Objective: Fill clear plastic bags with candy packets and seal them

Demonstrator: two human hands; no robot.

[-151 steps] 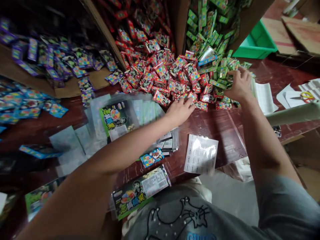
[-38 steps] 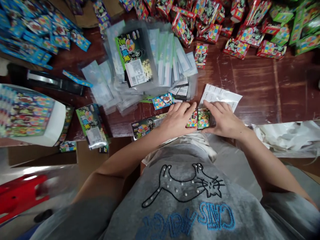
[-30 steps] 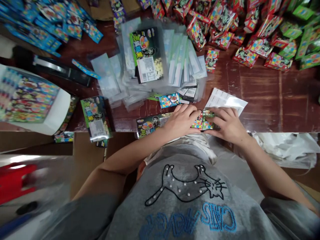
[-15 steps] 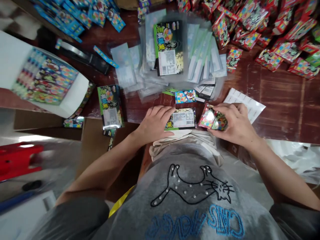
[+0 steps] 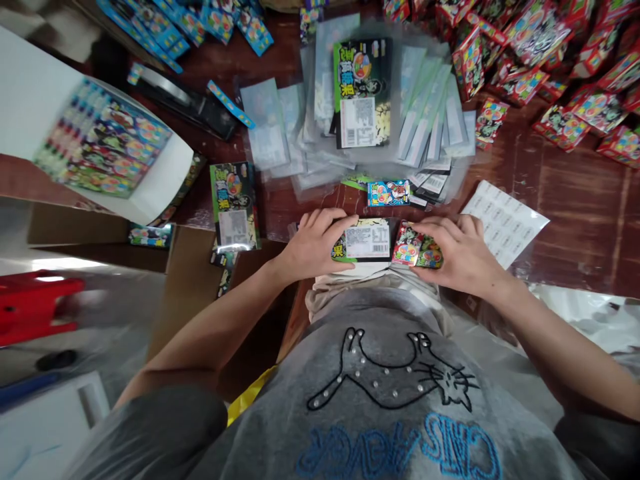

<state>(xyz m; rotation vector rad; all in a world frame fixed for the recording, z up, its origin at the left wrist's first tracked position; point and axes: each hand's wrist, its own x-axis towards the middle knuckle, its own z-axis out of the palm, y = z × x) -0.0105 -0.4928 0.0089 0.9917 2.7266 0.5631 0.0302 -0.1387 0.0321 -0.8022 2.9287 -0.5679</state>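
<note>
My left hand [image 5: 318, 244] is closed around the left part of a black-and-green candy box [image 5: 367, 241] with a white label, lying at the table's front edge. In my right hand [image 5: 461, 255] are small candy boxes side by side, a red one [image 5: 407, 245] and a green one [image 5: 431, 253], gripped between thumb and fingers. The red one is up against the right end of the black box; whether any of it is inside I cannot tell. Just beyond the black box lies a small blue candy box [image 5: 389, 193].
Flat plastic sleeves [image 5: 265, 127] lie in a pile with another black box [image 5: 364, 93] on top. Red boxes [image 5: 560, 127] heap at the right, blue ones [image 5: 160, 30] at the far left. A white carton [image 5: 175, 193], a tape dispenser [image 5: 175, 103] and a label sheet [image 5: 507, 220] flank me.
My right hand has brought the red and green boxes leftward to the black box's right end. My left hand keeps its hold. The whole view has shifted slightly.
</note>
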